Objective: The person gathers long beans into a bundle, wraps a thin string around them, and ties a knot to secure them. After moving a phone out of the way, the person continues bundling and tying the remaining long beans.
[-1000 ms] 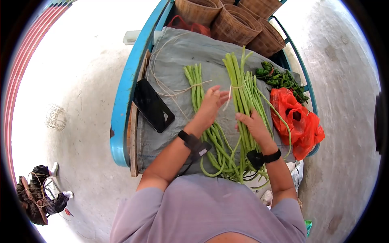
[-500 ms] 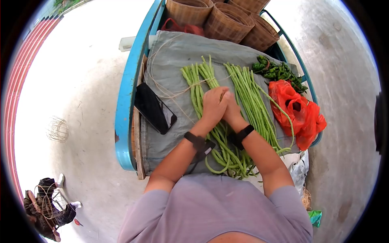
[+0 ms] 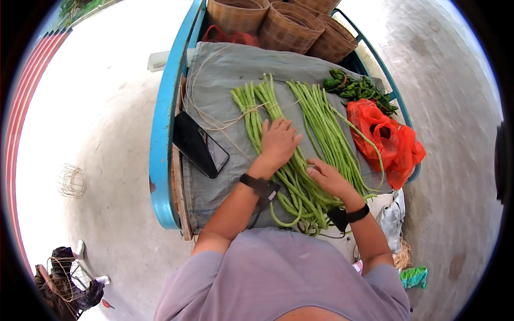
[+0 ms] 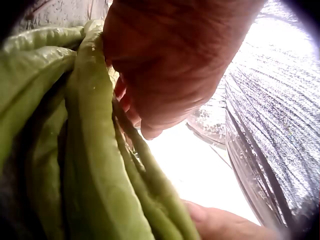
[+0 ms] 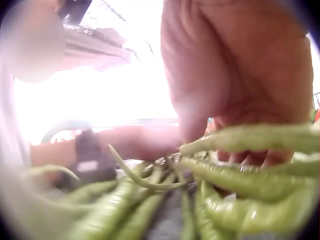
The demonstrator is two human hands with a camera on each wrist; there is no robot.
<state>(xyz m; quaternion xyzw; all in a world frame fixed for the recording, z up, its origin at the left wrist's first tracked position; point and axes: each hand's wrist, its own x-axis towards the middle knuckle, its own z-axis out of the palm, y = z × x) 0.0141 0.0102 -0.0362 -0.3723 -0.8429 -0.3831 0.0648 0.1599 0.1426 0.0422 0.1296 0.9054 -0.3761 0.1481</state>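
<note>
In the head view, two tied bunches of long green beans lie side by side, the left bunch [image 3: 246,102] and the middle bunch [image 3: 269,101]. The left hand [image 3: 279,143] rests on the middle bunch below its tie, fingers spread. Lower down, the right hand [image 3: 331,181] touches that bunch's right side, its fingers relaxed. Separate on the right lies a looser group of beans [image 3: 324,123]. The left wrist view has beans [image 4: 100,140] beside the left hand [image 4: 170,60]; in the right wrist view, beans [image 5: 250,180] partly hide the fingers of the right hand [image 5: 240,65].
Grey cloth [image 3: 214,64] covers the blue-railed cart [image 3: 161,160]. A black phone [image 3: 199,144] lies at left, near loose thin strands [image 3: 201,109]. Dark green peppers [image 3: 358,90] and a red plastic bag [image 3: 383,142] are at right, woven baskets [image 3: 289,29] at the back.
The bunch held by the right hand a second ago now lies beside the left bunch. Both hands met over it half a second ago; since then the right hand has moved down and right.
</note>
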